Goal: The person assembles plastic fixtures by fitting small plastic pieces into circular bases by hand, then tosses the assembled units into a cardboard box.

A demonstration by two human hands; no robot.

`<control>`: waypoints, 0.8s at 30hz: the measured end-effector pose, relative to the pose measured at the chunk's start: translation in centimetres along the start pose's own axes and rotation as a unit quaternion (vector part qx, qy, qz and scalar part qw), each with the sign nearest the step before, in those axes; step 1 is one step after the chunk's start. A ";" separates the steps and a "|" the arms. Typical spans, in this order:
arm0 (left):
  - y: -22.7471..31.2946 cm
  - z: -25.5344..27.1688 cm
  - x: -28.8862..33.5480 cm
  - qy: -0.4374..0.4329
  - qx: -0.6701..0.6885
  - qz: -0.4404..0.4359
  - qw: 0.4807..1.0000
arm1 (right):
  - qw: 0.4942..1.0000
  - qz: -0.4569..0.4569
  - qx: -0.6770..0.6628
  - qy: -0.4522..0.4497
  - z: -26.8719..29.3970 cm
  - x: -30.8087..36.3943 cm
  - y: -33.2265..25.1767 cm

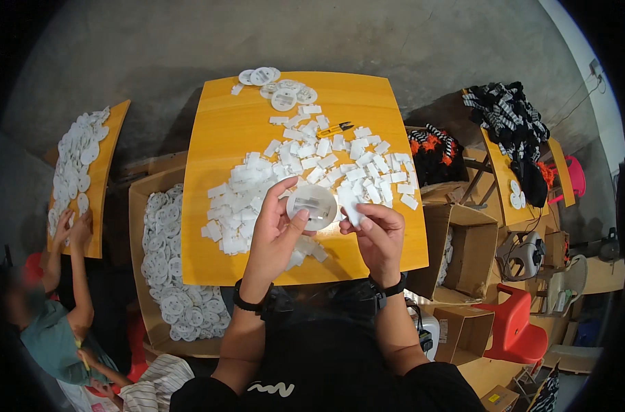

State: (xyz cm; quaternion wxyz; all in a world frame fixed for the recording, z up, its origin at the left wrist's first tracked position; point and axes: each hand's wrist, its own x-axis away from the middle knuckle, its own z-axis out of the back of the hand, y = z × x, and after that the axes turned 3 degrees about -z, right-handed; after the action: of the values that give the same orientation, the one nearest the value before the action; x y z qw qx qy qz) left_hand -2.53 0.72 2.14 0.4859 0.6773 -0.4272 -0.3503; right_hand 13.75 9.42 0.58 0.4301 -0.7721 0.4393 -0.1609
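My left hand [278, 223] grips a round, translucent white disc [313, 207] by its left edge, thumb on top. Between the thumb and fingers of my right hand [375, 235] is a small white rectangular piece [354, 214], close to the disc's right edge. Both hands are raised over the near part of the yellow table [220, 130]. Beneath and beyond them spreads a heap of similar white rectangular pieces [247, 199]. Yellow-handled thread snips [336, 129] lie at the heap's far side. Several white discs [283, 99] are piled at the table's far edge.
A cardboard box [139, 226] full of white discs [171, 268] stands left of the table. At far left, a co-worker [65, 329] handles discs at another table [111, 178]. On the right are an open cardboard box [463, 250], a red stool [518, 326] and black-and-white fabric items [508, 120].
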 end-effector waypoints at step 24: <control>-0.5 0.2 -0.3 0.028 0.016 -0.008 0.999 | 0.992 -0.058 0.111 0.011 -1.4 -0.4 0.2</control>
State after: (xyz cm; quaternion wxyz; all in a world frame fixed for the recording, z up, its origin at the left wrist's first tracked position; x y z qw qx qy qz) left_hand -2.65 0.98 1.62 0.4837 0.6982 -0.4135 -0.3280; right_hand 12.53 8.92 1.25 0.4985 -0.7417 0.3781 -0.2415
